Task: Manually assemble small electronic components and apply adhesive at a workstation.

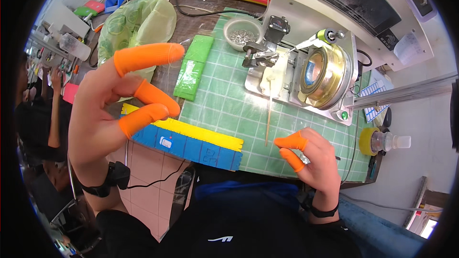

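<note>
My left hand (98, 100) is raised above the left side of the bench. Orange finger cots cover its thumb, index and middle fingers. The index finger points out apart from the others, while the thumb and middle fingertip press together; anything between them is too small to make out. Low over the green mat (258, 155), my right hand (318, 155) has its cotted thumb and index finger drawn close in a pinch. I cannot see what they hold. A thin wooden stick (269, 119) juts toward that hand from the soldering machine (282, 71), which carries a spool of wire (325, 76).
Blue and yellow strips (191, 148) line the mat's front left edge. Behind them lie a green packet (193, 67) and a green plastic bag (138, 26). A bowl of small metal parts (242, 33) stands beside the machine. A capped bottle (382, 142) sits far right. Another person (40, 105) is at left.
</note>
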The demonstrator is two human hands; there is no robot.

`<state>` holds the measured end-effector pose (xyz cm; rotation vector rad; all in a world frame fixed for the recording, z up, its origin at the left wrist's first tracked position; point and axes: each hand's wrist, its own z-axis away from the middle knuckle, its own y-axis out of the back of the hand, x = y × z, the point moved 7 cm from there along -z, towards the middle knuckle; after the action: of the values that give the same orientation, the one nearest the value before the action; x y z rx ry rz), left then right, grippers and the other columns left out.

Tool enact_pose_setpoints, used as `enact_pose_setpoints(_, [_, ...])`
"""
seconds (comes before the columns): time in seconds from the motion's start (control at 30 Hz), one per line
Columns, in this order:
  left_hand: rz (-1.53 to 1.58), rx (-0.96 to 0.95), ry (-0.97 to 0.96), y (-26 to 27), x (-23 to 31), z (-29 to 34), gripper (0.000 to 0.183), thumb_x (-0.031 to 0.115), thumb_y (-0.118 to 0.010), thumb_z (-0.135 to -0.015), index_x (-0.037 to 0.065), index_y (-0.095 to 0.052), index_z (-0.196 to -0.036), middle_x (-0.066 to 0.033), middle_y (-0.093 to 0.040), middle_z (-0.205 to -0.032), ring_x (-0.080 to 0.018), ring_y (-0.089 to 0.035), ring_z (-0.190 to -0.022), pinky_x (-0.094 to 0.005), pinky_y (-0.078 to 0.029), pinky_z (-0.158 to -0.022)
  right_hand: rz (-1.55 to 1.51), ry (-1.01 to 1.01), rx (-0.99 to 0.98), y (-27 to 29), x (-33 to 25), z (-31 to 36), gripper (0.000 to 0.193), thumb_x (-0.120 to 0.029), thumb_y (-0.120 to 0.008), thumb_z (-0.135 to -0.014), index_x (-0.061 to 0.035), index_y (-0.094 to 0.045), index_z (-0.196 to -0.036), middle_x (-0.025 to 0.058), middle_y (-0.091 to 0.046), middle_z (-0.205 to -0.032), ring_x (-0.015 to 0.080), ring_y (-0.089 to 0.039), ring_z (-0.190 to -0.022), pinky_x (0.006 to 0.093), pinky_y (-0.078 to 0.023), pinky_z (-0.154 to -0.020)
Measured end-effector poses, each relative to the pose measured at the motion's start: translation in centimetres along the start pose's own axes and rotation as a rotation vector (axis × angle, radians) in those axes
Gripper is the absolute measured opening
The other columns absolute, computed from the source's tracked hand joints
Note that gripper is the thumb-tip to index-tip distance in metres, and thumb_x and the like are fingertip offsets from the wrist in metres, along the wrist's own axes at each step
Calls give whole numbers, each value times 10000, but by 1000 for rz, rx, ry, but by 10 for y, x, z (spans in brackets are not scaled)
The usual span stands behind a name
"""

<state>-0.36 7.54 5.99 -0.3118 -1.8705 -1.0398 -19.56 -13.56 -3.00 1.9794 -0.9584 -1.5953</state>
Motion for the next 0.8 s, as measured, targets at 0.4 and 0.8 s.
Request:
enact_pose_setpoints(0.4, [-90, -295, 219, -39, -77, -28, 123, -7, -658, -894, -27, -589, -994, -82, -692, -786, -108, -631, -642, -246, -507, -604, -5, -17, 29, 8, 1, 13, 229, -56, -786, -792, -65, -719, -1010, 92, -635, -811, 278, -597, -720, 362, -474, -630])
enact_pose_setpoints(0.8, [-461, -552, 569, -49, -202, -104, 265, 148, -796, -799, -20, -593, -829, -127, -674, -747, -208, -630, -654, -337, -489, -581, -34, -63, -8, 9, 22, 19, 235, -51, -789, -779, -50, -719, -1003, 100, -639, -813, 281, -597, -720, 370, -474, -634])
